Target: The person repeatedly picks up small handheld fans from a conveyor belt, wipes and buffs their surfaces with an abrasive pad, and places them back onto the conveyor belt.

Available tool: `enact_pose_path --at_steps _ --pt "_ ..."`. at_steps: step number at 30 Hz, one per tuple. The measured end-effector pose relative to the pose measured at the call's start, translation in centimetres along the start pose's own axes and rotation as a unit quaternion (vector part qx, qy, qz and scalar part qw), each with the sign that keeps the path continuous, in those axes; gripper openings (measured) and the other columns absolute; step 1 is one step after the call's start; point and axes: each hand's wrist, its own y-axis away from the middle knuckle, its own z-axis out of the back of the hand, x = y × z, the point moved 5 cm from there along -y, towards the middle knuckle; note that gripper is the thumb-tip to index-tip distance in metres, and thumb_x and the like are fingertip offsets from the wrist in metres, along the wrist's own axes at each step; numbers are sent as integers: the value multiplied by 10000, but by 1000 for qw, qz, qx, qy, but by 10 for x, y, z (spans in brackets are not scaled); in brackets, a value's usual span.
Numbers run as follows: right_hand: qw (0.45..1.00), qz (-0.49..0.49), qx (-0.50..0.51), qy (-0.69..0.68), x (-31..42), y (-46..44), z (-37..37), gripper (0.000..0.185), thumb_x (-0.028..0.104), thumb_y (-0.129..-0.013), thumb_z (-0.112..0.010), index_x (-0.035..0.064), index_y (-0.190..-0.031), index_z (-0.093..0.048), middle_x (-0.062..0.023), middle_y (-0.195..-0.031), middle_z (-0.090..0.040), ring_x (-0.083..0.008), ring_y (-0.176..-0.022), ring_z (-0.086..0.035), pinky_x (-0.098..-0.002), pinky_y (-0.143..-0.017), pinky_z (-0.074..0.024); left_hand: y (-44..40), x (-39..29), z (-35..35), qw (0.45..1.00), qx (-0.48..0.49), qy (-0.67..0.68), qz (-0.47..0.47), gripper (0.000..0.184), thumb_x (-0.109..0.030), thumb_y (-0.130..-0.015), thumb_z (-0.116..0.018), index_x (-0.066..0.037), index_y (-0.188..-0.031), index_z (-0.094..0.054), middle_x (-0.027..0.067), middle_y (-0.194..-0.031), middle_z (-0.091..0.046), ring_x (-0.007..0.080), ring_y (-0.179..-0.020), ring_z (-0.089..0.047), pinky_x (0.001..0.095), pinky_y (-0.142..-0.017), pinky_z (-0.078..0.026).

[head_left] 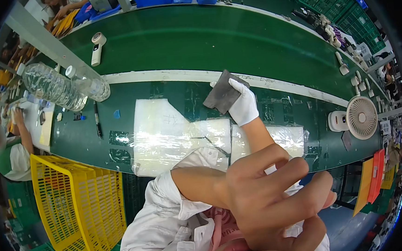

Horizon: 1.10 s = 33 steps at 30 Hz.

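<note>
My left hand (280, 199) is bare and raised close to the camera, reaching across in front of my right forearm. Its fingers are loosely bent with gaps between them, and nothing shows in them. Farther off, my right hand (244, 106) wears a white glove and is closed on a dark grey cloth-like piece (223, 93), held above the far side of the workbench. Below it, white foam pads (159, 133) lie on the bench under clear tape and film. Part of the right-hand pad is hidden by my arms.
Water bottles (53, 84) and a pen (97, 121) are at the left. A handheld device (97, 49) lies on the green belt (195, 37). A white fan (361, 117) stands at the right. A yellow crate (90, 203) is beside me; another person (14, 157) sits at far left.
</note>
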Motion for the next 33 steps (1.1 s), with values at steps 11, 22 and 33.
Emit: enact_pose_path --at_steps 11,22,33 --pt "999 1 26 24 0 -2 -1 385 167 -985 -507 -55 -1293 -568 -237 -1178 -690 -332 -1108 -661 -416 -1015 -498 12 2 -3 999 -7 7 -43 272 -107 -634 -750 -103 -856 -594 69 -784 -629 193 -555 -479 275 -467 -309" --pt "999 21 17 19 2 -1 -2 383 157 -969 -537 -41 -1295 -572 -218 -1145 -701 -307 -1060 -678 -401 -985 -519 13 32 5 964 -11 53 -261 263 -12 -611 -683 -14 -821 -525 40 -694 -528 187 -510 -472 292 -460 -378" --pt "1000 -2 13 6 0 4 -9 337 179 -967 -538 -22 -1224 -621 -172 -1097 -711 -270 -1002 -682 -379 -926 -532 20 44 -5 971 -28 60 -228 318 -15 -634 -725 -60 -911 -576 41 -690 -535 197 -508 -478 275 -474 -382"
